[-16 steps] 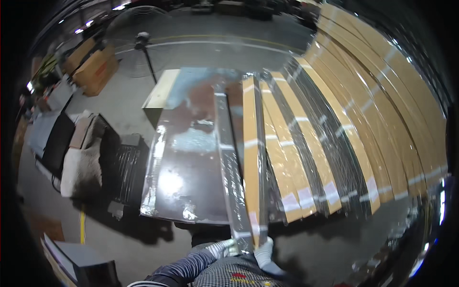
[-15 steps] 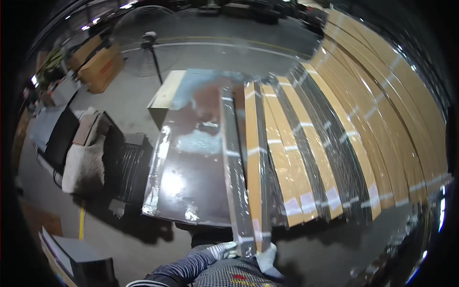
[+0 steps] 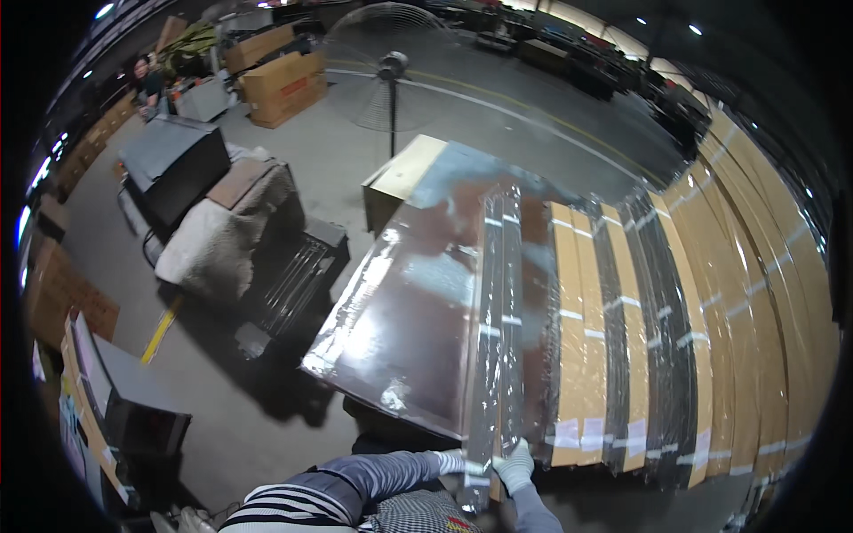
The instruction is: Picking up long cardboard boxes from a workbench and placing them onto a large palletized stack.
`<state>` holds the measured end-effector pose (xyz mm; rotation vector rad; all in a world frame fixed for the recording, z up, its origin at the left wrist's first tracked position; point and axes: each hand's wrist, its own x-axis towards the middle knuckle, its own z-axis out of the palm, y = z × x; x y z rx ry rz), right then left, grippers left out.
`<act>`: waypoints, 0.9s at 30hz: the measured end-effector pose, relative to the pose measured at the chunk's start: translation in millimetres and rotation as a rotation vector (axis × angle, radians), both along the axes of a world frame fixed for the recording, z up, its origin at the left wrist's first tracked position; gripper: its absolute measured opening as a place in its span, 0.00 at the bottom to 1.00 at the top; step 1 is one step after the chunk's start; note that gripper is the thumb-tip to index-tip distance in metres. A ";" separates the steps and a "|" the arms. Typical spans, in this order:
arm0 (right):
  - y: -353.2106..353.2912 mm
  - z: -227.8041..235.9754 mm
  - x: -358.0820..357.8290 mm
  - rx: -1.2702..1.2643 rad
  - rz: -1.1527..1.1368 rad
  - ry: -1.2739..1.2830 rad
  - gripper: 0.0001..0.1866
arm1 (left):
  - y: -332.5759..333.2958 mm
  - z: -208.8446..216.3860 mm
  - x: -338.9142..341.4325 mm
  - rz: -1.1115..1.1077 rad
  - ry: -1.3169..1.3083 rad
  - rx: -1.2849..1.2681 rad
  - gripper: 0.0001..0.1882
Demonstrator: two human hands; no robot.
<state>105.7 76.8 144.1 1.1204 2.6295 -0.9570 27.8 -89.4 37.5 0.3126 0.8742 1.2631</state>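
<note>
Two long, narrow plastic-wrapped packages lie side by side on a dark, glossy tabletop [image 3: 400, 293], their near ends reaching over its front edge. The left package [image 3: 487, 355] shows a dark face crossed by white tape bands; the right package [image 3: 512, 355] looks much the same, with a sliver of tan cardboard near its near end. My left hand [image 3: 451, 461], in a white glove, is against the left side of the near ends, its fingertips partly hidden. From the right, my gloved right hand [image 3: 515, 466] closes round the near end of the right package.
More wrapped packages, tan cardboard [image 3: 593, 355] and dark [image 3: 662, 338], lie in a row to the right. Taller cardboard packs [image 3: 755, 266] stand beyond them. A pedestal fan [image 3: 392, 67] is behind the table. Cloth-covered furniture [image 3: 231, 231] and cartons [image 3: 283, 86] occupy the left side.
The view has swung left, so the table sits farther right. The right package showed a tan cardboard face before; now its dark side is up, close against the left package.
</note>
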 end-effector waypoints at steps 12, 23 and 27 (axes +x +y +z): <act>-58.1 -0.7 19.6 -0.010 0.547 0.018 0.46 | -107.1 44.5 -30.2 1.114 -0.119 -0.378 0.26; -141.7 87.5 -167.8 0.058 0.763 -0.142 0.35 | -204.0 46.7 -125.2 1.327 -0.236 -0.382 0.53; -150.1 67.3 -203.0 0.080 0.759 -0.081 0.32 | -209.9 102.9 -168.6 1.342 -0.198 -0.433 0.46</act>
